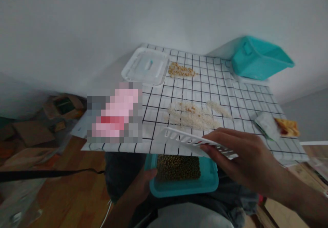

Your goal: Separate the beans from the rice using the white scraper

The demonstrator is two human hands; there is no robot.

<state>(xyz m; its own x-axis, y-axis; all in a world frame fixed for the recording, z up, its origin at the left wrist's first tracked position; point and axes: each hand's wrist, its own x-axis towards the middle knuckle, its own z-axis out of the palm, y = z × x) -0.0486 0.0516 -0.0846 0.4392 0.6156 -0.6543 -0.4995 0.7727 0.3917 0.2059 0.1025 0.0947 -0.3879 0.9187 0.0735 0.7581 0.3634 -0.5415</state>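
"White plastic is catching my eye: what is the right hand (238, 149) holding?"

"Its thumb and fingers are pinching a slotted plate (183, 139) by its right end, the rest of it sticking out leftward over the near edge of the checked cloth (159, 101). Whether it is touching the cloth, I cannot tell."

"And what is the left hand (140, 185) doing?"

"It is gripping the left side of a turquoise tub (184, 191), thumb lying over the rim, its other fingers hiding from us. Green beans (178, 169) are lying inside, just right of the thumb."

"Where is the rice (196, 118) lying?"

"Spread on the cloth beyond the plate, apart from both hands; yellow kernels (180, 70) are resting farther back, beside a clear lid (145, 67)."
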